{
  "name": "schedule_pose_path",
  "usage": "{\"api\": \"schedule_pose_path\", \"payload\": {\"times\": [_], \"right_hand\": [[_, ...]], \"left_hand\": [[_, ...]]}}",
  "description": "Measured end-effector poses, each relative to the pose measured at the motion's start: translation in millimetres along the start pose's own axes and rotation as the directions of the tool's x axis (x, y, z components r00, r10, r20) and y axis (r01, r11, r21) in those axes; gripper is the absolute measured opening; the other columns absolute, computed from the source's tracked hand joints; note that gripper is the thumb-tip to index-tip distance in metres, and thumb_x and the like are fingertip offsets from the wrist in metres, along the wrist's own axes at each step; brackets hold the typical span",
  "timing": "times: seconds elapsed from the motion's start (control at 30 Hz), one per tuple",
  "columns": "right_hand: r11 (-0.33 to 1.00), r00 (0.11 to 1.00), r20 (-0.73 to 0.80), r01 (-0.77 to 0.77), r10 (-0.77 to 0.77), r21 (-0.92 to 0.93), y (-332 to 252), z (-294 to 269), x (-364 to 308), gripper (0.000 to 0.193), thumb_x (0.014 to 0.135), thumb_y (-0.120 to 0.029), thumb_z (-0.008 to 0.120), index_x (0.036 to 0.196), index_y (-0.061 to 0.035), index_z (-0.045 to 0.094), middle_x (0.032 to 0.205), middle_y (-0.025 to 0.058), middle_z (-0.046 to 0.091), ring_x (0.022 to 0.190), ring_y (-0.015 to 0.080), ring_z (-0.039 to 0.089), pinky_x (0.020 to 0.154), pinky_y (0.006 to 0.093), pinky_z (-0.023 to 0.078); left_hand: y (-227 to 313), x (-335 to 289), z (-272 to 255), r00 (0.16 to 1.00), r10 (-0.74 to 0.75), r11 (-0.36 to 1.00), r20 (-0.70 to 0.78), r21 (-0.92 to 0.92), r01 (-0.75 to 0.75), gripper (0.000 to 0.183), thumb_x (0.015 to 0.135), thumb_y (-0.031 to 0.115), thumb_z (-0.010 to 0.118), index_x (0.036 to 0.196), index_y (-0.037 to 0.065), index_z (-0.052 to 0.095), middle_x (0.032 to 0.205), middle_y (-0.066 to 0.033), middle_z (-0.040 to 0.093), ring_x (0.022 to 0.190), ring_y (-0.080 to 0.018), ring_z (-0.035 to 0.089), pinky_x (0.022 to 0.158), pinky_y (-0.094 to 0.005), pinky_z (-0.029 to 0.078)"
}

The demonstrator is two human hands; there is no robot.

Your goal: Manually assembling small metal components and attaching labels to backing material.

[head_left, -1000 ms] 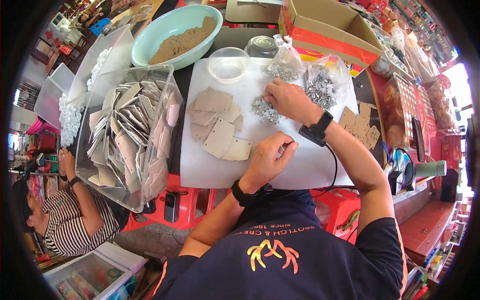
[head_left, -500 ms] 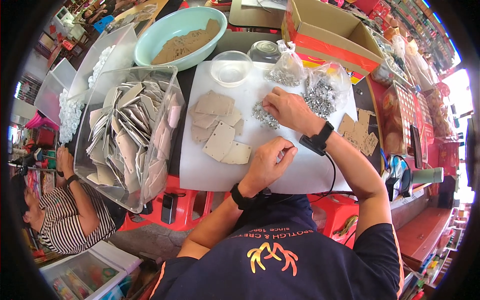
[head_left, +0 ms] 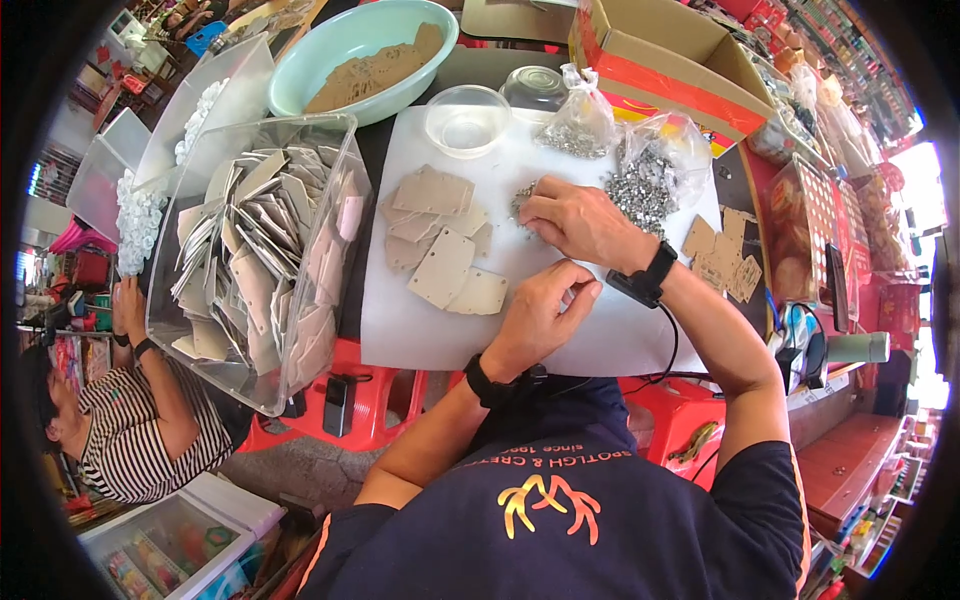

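"Head view: where are the small, shiny silver metal pieces (head_left: 521, 200)?"
"On the flat white sheet (head_left: 420, 335), partly hidden by the right hand (head_left: 592, 230). Probably light, hard, slippery; pinch edges."
"Left hand (head_left: 540, 312)?"
"Both grips curled narrow; contents, can't tell."

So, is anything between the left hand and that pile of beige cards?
Nothing visible: only a strip of white sheet lies between the left hand and the beige cards. The right hand, at the metal pieces, is off that path.
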State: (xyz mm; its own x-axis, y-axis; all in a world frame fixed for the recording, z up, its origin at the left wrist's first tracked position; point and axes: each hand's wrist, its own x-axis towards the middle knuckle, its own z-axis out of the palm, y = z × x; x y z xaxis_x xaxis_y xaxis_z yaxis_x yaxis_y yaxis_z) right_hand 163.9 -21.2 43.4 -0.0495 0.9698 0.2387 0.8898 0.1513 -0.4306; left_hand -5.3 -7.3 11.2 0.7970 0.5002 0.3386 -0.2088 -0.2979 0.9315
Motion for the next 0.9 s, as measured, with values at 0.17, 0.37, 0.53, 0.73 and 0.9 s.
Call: {"api": "schedule_pose_path", "payload": {"times": [0.17,0.37,0.53,0.73,0.9], "right_hand": [[0.990,0.997,-0.047,0.072,-0.067,0.123,4.8,-3.8,-0.2,0.013,0.087,-0.007,0.066,0.099,-0.0082,0.068,0.094,0.0096,0.062,0.082,0.0316,0.064,0.071,0.0401,0.053],[0.980,0.963,-0.189,-0.181,0.193,0.080,10.4,-19.9,-11.6,0.012,0.089,-0.005,0.065,0.100,-0.0061,0.068,0.093,0.0108,0.063,0.081,0.0277,0.066,0.071,0.0356,0.053],[0.935,0.914,-0.216,-0.310,0.343,0.172,4.7,-35.8,-34.9,0.013,0.090,-0.011,0.063,0.098,-0.0034,0.070,0.094,0.0153,0.065,0.081,0.0327,0.066,0.075,0.0388,0.053],[0.908,0.885,-0.223,-0.367,0.408,0.201,1.6,-38.0,-60.2,0.014,0.091,-0.013,0.064,0.097,-0.0024,0.070,0.089,0.0143,0.065,0.078,0.0272,0.065,0.072,0.0349,0.052],[0.877,0.857,-0.202,-0.437,0.473,0.201,-4.5,-34.0,-69.0,0.016,0.090,-0.015,0.065,0.098,-0.0013,0.070,0.089,0.0138,0.065,0.073,0.0241,0.062,0.070,0.0340,0.050]], "left_hand": [[0.6,0.4,-0.2,1.000,0.008,1.000,0.008,0.014,-0.008,0.008,0.091,0.005,0.066,0.095,-0.002,0.062,0.080,-0.0104,0.064,0.065,-0.0148,0.060,0.062,-0.0287,0.047],[-8.1,-6.5,2.0,0.999,-0.043,0.997,-0.030,-0.065,0.041,0.010,0.094,0.008,0.064,0.097,-0.001,0.062,0.083,-0.0071,0.065,0.070,-0.0128,0.061,0.065,-0.0274,0.049],[18.1,-10.1,-15.1,0.999,-0.002,0.904,-0.051,-0.426,-0.020,0.006,0.094,0.000,0.059,0.099,-0.002,0.061,0.082,-0.0068,0.064,0.074,-0.0158,0.061,0.068,-0.0294,0.049],[138.5,-12.1,-57.2,0.962,0.249,0.553,0.115,-0.832,-0.044,0.011,0.086,-0.002,0.059,0.076,-0.003,0.063,0.075,-0.0120,0.064,0.070,-0.0224,0.060,0.065,-0.0310,0.049],[146.5,-25.1,-66.5,0.940,0.331,0.531,0.084,-0.840,-0.111,0.010,0.086,-0.004,0.058,0.086,0.004,0.064,0.072,-0.0104,0.062,0.064,-0.0192,0.055,0.059,-0.0290,0.043]]}}
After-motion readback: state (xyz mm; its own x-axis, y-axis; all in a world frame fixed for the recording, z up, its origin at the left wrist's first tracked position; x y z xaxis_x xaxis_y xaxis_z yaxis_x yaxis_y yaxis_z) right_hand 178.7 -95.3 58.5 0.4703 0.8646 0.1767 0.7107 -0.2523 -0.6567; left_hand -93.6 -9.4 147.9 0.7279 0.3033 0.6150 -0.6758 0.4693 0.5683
